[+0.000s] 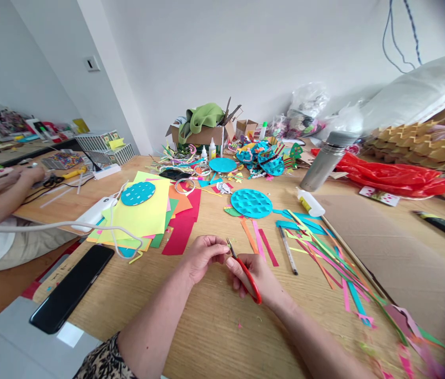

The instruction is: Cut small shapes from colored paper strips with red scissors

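My right hand point(251, 273) is wrapped round a pair of red-handled scissors point(250, 280), whose blades point up and away from me. Close beside the blade tips, my left hand point(207, 255) has its thumb and fingers pinched together. Whatever lies in that pinch is hidden or too small to make out. Beyond both hands sits a blue paper disc point(251, 203) with a raised, folded surface. Short orange, pink and red paper strips point(259, 238) lie just past my right hand, and a pen point(287, 251) rests to their right.
Coloured paper sheets point(143, 213) and a dotted blue disc point(138, 193) are at left, near a black phone point(72, 288). At right are loose paper strips point(336, 258), a glue bottle point(310, 202), a steel flask point(327, 160) and cardboard point(399, 252). Another person's arms point(5, 189) show far left.
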`<state>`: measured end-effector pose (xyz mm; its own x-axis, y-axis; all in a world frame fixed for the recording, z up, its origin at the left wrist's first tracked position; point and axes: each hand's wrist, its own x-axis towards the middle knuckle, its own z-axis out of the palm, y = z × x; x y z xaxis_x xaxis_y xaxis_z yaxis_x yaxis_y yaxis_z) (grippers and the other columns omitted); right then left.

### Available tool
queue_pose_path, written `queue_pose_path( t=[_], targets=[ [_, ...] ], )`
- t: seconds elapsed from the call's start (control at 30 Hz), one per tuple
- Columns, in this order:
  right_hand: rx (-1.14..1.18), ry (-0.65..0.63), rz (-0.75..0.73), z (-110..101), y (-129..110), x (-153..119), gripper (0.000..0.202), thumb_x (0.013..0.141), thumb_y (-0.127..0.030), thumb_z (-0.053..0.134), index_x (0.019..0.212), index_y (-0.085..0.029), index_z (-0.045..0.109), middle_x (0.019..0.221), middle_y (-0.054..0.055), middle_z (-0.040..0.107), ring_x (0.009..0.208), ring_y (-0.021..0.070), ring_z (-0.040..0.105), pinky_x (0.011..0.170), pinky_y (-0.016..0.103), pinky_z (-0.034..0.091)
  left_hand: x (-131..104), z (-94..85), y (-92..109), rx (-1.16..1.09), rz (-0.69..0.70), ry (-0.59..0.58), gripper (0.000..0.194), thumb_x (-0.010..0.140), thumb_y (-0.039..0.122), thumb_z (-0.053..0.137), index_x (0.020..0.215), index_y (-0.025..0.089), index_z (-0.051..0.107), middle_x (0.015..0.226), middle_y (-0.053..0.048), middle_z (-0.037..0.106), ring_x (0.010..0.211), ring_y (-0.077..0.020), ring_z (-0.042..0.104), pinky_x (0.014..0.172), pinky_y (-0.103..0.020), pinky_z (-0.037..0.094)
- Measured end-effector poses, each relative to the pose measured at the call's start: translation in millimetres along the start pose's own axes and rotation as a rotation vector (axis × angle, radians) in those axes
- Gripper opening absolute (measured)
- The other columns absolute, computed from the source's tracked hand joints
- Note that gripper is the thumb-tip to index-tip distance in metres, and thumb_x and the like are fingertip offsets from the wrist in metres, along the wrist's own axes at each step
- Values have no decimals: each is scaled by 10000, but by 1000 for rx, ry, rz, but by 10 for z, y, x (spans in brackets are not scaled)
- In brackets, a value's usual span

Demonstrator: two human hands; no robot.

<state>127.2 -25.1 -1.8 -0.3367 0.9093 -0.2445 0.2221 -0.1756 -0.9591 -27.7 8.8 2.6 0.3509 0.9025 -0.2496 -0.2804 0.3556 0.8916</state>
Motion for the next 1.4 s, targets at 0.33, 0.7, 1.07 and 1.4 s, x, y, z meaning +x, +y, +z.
queue_pose_path(
  t=[0.33,0.7,1.07,1.4],
  targets=[
    [-5,7,18,-5,-21,-9,524,700,-661,609,574,-175,457,435,-13,538,322,85,482,312,170,285,-4,-14,-11,15,11,9,116,626,209,700,648,123,625,633,-4,567,576,-89,484,583,-229,365],
    [-9,17,20,2,-17,4,523,697,-665,606,579,-178,456,437,-14,541,318,85,479,313,172,285,4,-3,-7,12,10,19,127,621,211,707,663,121,627,642,-9,578,578,-92,493,585,-233,372],
    [-23,-29,17,-23,-36,-10,533,688,-673,608,573,-170,473,447,-12,540,327,84,487,310,166,283,6,-7,17,60,-10,47,131,591,207,707,650,120,629,639,-6,592,562,-89,499,596,-241,384],
    [-24,-7,46,-12,-74,-18,546,670,-696,600,575,-175,464,430,-15,535,320,84,480,297,164,270,-4,-6,-4,61,-12,1,138,616,224,704,656,119,625,611,-5,573,576,-93,497,597,-234,380]
  ],
)
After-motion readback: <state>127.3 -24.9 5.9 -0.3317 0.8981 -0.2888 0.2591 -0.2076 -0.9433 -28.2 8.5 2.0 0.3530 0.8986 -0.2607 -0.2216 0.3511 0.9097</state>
